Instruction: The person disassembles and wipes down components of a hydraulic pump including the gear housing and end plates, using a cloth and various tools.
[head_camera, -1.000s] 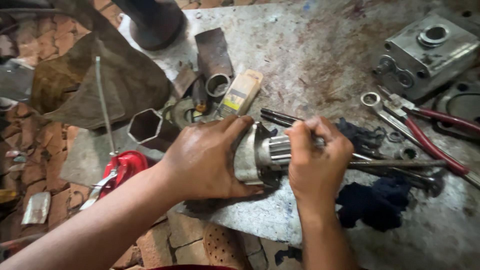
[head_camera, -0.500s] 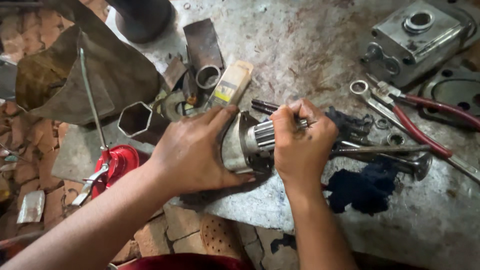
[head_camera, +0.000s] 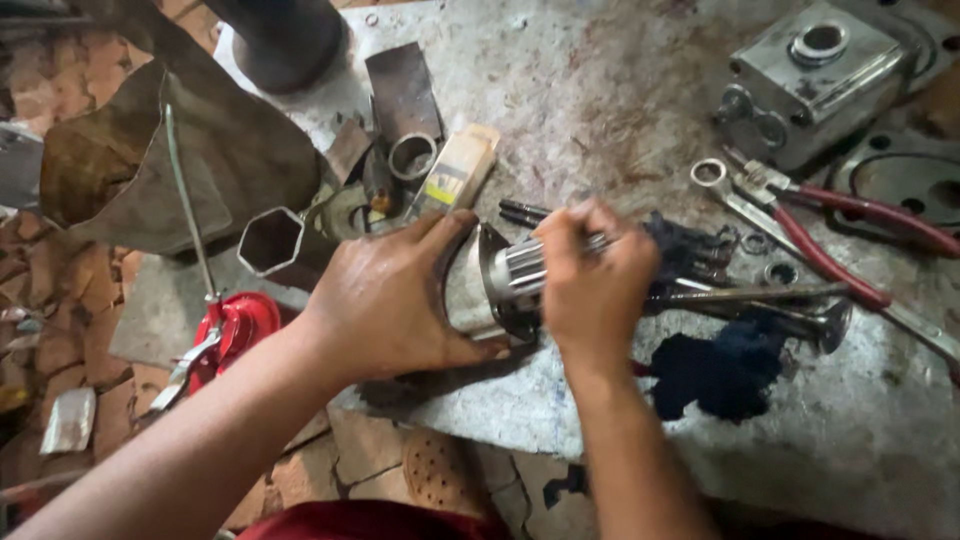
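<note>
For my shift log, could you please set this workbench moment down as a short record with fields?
Left hand: left hand grips the metal cylindrical part on its side.
Right hand: right hand wraps the part's ribbed end, holding a thin tool.
Surface: stained metal bench.
Right of the hands: red-handled pliers, dark cloth, grey metal housing.
Left of the hands: hexagonal tube, small carton.

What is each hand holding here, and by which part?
The left hand wraps the body of a cylindrical metal part lying on the workbench. The right hand closes over its ribbed shaft end; any tool in that grip is hidden.
</note>
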